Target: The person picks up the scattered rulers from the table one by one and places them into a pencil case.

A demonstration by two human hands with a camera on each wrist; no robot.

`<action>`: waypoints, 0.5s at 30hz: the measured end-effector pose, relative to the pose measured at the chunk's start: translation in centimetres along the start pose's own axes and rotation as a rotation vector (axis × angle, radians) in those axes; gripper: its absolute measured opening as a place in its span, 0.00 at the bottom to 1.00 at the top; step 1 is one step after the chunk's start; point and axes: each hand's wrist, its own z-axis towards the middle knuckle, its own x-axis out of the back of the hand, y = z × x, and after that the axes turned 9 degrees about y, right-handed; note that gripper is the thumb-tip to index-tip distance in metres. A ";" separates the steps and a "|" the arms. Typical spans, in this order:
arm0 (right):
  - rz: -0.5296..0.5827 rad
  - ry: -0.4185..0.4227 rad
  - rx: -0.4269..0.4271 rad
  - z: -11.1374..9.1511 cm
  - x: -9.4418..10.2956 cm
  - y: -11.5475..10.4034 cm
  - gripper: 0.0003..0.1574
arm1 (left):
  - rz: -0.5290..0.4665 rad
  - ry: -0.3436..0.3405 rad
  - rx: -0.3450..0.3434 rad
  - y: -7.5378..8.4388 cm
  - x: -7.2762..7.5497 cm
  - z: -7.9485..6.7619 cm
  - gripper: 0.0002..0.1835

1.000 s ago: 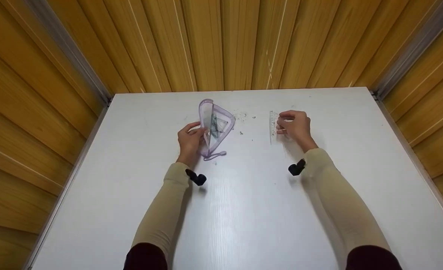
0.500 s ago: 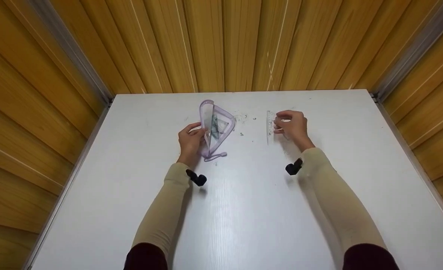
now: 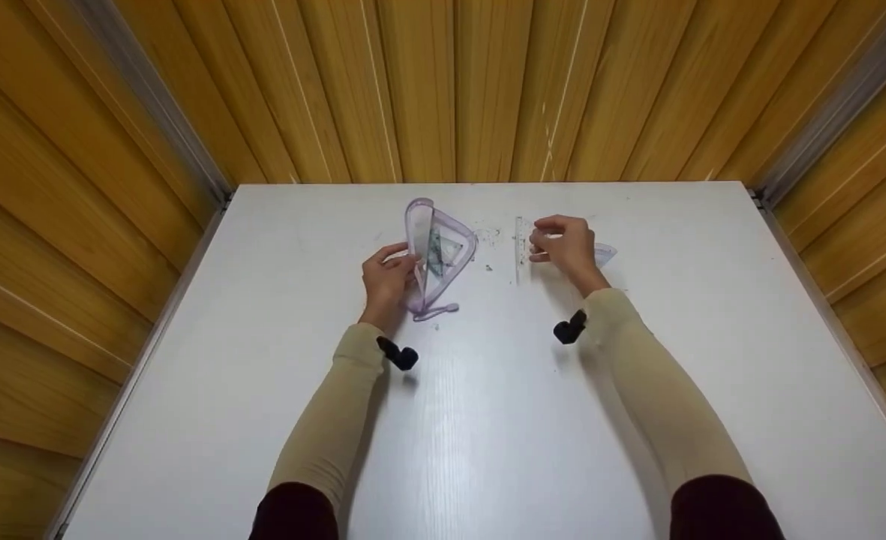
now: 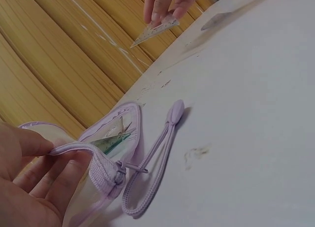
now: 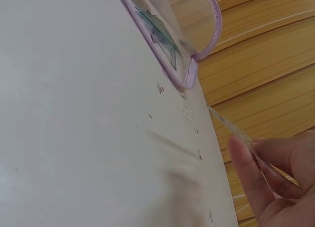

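My left hand [image 3: 387, 279] pinches the raised edge of a clear zip pouch [image 3: 463, 259] with lilac trim, holding its mouth apart. A lilac pull loop [image 4: 147, 174] hangs from the zip end and lies on the table. Through the clear side show greenish, see-through drawing pieces [image 5: 162, 37], one of them triangular. To the right of the pouch, my right hand [image 3: 569, 246] pinches a clear set square [image 4: 156, 32] between thumb and fingers, raised off the table. Its straight, marked edge faces the pouch, with a gap between them. The hand covers part of it.
Behind my right wrist, a clear flat piece with a curved edge [image 3: 605, 253] lies on the white table [image 3: 473, 420]. Small dark marks [image 3: 488, 237] spot the tabletop near the pouch. Wood-look panels [image 3: 488, 90] rise along the back and sides.
My right hand has moved left toward the pouch with the set square, and the clear piece on the table now shows behind its wrist. The left hand keeps its hold on the pouch.
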 end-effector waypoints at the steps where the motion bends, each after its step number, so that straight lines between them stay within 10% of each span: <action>1: 0.006 -0.001 -0.002 0.1 -0.3 -0.1 0.20 | 0.002 0.001 0.000 0.0 0.0 0.0 0.13; 15: 0.047 -0.039 0.002 0.7 -3.9 -0.7 0.20 | 0.004 0.009 0.014 0.0 -0.1 0.2 0.18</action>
